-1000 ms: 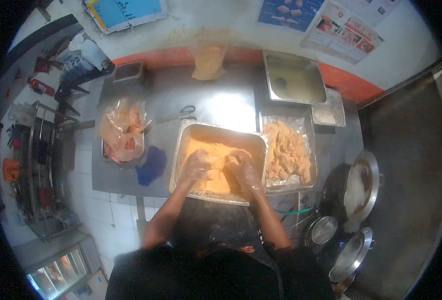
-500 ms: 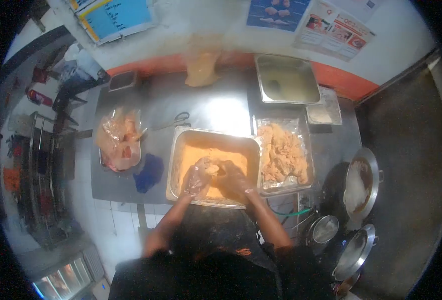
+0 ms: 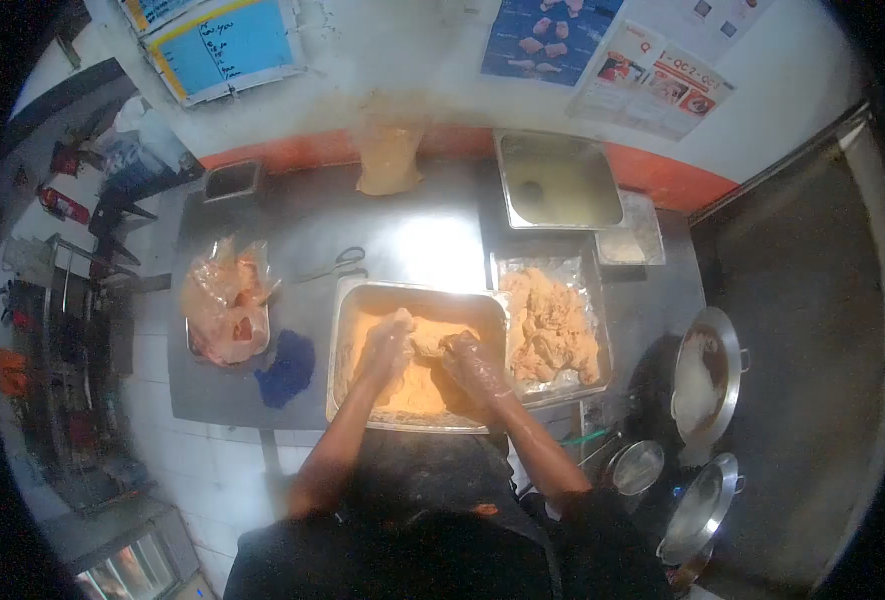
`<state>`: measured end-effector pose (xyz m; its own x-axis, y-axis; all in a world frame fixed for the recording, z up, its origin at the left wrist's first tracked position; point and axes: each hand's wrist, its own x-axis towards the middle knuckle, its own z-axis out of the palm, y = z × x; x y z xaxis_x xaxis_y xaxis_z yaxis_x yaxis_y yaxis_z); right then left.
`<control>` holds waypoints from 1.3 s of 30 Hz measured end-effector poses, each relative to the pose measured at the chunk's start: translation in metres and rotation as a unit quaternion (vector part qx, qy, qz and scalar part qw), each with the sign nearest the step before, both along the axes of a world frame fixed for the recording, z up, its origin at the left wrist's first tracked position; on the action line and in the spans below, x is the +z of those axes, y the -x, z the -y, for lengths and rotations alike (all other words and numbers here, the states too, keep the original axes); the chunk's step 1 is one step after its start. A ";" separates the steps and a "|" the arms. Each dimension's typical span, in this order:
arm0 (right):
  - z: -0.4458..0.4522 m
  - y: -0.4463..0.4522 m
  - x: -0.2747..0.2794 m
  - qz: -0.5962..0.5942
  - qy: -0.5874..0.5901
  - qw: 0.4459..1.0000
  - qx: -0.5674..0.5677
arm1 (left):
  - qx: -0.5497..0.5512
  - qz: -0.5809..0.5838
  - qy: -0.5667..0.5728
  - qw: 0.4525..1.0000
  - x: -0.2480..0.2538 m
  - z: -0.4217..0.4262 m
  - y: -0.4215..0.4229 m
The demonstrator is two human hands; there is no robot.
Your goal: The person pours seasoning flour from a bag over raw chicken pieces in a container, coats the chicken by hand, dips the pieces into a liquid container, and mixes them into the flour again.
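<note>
A deep metal pan [image 3: 334, 392] of orange-yellow flour [image 3: 417, 388] is in front of me, and both my hands are inside it. Between them, just above the flour, is a flour-coated chicken piece [image 3: 427, 347]. My left hand [image 3: 394, 342], in a clear plastic glove, has its fingers closed at the piece's left end. From the other side my right hand [image 3: 474, 366], gloved the same way, grips the right end with bent fingers. Right beside the pan, a foil-lined tray [image 3: 562, 389] bears a heap of coated chicken pieces [image 3: 552, 325].
On the left are a plastic bag of raw chicken [image 3: 230, 305] in a tray and a blue cloth [image 3: 287, 370]. Scissors [image 3: 347, 262] lie behind the pan. A metal pan of liquid [image 3: 560, 185] stands at the back right. Large round pans [image 3: 707, 375] stand lower right.
My hands have moved slightly apart, and the chicken piece now shows stretched between them. The camera view has shifted, so the table appears lower and a little further left.
</note>
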<state>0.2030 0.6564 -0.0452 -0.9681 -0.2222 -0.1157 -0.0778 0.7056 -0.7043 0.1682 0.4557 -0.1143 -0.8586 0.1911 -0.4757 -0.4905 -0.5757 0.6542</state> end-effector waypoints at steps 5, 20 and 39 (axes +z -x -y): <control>0.012 0.013 -0.012 0.003 -0.107 0.993 0.056 | -0.057 -0.001 0.048 0.997 -0.005 -0.007 0.025; -0.001 0.010 0.015 0.179 0.253 0.936 -0.166 | -0.160 -0.227 0.341 0.898 -0.026 0.012 0.049; -0.017 0.011 0.073 0.139 0.483 0.842 -0.197 | -0.206 -0.239 0.365 0.876 -0.004 -0.022 0.069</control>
